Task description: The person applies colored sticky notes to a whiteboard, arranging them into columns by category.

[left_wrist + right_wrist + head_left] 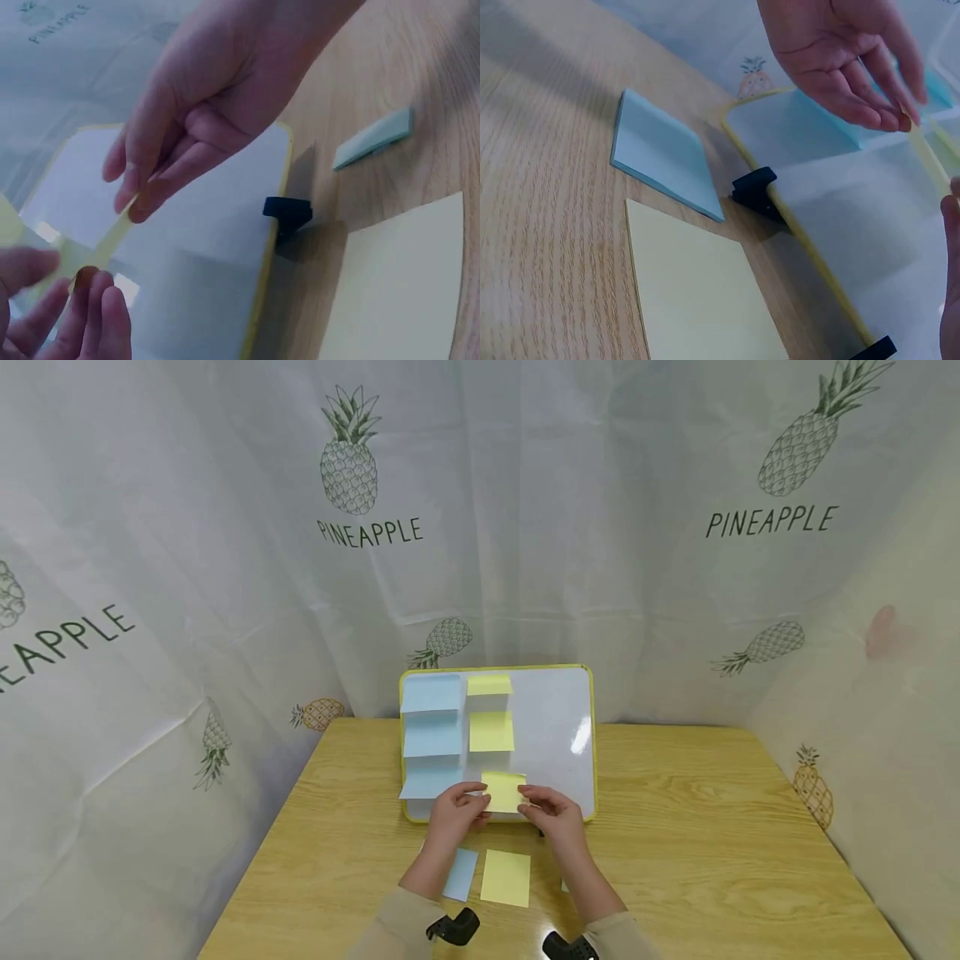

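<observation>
A yellow sticky note [502,792] is stretched between my two hands, in front of the lower part of a small whiteboard [551,718]. My left hand [453,814] pinches its left edge between thumb and fingers. On its right edge, my right hand [553,815] pinches it in the same way. From the left wrist view the note is seen nearly edge-on. Two more yellow notes [491,732] hang in a column above it on the board. Left of these, three light blue notes [432,734] are stuck one below another, their lower edges lifting.
On the wooden table [697,827], a yellow note pad [506,878] and a blue pad [461,874] lie before the board. A pale green pad [373,139] lies farther right, mostly hidden by my right arm in the head view. Black feet [288,214] hold the board's lower edge.
</observation>
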{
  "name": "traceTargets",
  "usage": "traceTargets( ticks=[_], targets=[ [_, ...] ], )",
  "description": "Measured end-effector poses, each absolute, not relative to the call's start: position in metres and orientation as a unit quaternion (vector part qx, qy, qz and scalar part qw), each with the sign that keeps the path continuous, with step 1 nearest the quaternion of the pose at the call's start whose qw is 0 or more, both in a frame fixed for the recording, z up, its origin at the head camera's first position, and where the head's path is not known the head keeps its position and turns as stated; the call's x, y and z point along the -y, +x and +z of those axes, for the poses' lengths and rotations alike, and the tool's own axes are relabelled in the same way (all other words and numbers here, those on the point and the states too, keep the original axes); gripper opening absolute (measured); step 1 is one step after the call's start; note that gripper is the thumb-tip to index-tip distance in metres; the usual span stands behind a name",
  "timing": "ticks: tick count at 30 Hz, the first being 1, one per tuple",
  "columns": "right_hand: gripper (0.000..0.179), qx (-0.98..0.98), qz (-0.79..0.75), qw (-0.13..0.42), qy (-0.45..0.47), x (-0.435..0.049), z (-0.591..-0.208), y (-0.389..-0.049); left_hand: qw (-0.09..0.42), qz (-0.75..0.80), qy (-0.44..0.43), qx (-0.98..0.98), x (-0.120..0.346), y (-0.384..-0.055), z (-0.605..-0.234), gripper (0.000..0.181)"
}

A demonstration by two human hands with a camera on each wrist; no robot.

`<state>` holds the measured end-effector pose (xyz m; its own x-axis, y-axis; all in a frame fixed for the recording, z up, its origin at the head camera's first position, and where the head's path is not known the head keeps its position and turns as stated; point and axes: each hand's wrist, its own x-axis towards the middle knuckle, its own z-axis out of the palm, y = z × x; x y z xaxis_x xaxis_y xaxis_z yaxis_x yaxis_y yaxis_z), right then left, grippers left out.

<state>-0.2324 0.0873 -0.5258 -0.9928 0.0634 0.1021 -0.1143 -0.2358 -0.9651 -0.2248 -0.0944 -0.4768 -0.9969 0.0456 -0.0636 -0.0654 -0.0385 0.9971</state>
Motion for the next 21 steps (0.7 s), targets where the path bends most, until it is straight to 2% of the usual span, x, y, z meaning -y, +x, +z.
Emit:
traceTargets(
  ticks=[8, 21],
  targets=[
    [0.023, 0.637, 0.768, 0.056, 0.023, -0.078, -0.534, -0.247, -0.001, 0.721, -0.051, -0.691, 0.088, -0.236, -0.504, 0.047],
    [0.022, 0.625, 0.778, 0.065, 0.018, -0.065, -0.542, -0.256, 0.02, 0.764, -0.07, -0.641, 0.075, -0.241, -0.514, 0.06]
  ],
)
